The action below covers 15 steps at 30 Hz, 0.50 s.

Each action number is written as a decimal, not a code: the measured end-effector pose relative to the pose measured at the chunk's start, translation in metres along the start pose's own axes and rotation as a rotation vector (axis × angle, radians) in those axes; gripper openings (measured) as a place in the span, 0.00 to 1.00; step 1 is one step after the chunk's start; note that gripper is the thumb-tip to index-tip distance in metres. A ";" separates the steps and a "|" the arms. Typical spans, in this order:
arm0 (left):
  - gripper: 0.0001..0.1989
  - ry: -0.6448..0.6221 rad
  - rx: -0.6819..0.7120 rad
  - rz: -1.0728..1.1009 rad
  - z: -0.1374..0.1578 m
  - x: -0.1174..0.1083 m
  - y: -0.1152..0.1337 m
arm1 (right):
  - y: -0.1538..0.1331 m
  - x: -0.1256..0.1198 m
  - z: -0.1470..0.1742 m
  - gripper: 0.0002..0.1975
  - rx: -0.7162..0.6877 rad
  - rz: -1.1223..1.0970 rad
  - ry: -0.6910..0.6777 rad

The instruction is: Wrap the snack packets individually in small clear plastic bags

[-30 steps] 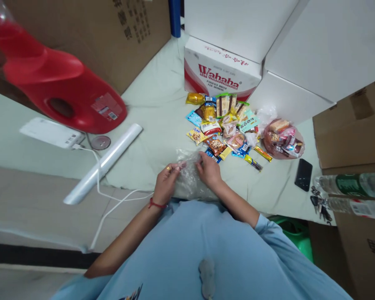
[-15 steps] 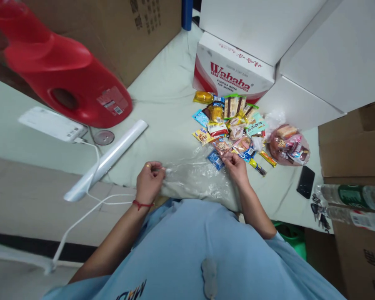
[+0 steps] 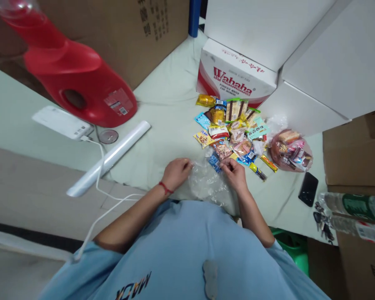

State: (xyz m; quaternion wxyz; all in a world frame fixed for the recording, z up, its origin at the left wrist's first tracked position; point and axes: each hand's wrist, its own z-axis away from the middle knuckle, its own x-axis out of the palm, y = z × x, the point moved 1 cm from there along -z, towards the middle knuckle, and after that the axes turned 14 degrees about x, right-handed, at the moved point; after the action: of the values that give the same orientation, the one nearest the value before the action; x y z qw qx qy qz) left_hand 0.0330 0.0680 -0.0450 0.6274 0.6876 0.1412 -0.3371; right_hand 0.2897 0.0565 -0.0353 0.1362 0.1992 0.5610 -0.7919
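A clear plastic bag lies crumpled between my two hands, near the edge of the cloth-covered surface. My left hand pinches its left side, fingers closed. My right hand is closed at the bag's right side, beside a small blue snack packet; the packet seems to lie under or in the film, which I cannot tell. Just beyond is a heap of wrapped snacks. To its right sits a filled clear bag of snacks.
A Wahaha carton stands behind the snacks. On the left are a red jug, a white power bank with a cable, and a roll of plastic film. A phone, keys and plastic bottles are at right.
My left hand has moved right, towards my right hand, and the bag has bunched up between them. My right hand stays near the blue packet. The view has shifted slightly.
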 end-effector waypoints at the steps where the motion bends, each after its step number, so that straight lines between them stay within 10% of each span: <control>1: 0.18 0.014 -0.022 0.020 0.000 0.001 -0.002 | 0.004 -0.003 0.001 0.15 0.017 -0.017 0.020; 10: 0.18 0.324 -0.211 -0.095 0.040 -0.017 -0.035 | 0.035 -0.006 0.003 0.16 0.123 -0.037 0.029; 15: 0.11 0.536 0.191 -0.539 0.059 -0.009 -0.036 | 0.027 0.008 -0.005 0.15 0.082 -0.011 -0.022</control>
State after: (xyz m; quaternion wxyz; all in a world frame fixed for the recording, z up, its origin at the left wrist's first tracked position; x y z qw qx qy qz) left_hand -0.0131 0.0195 -0.0661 0.3903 0.7448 0.4436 -0.3101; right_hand 0.2955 0.0522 -0.0632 0.1298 0.1930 0.5276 -0.8171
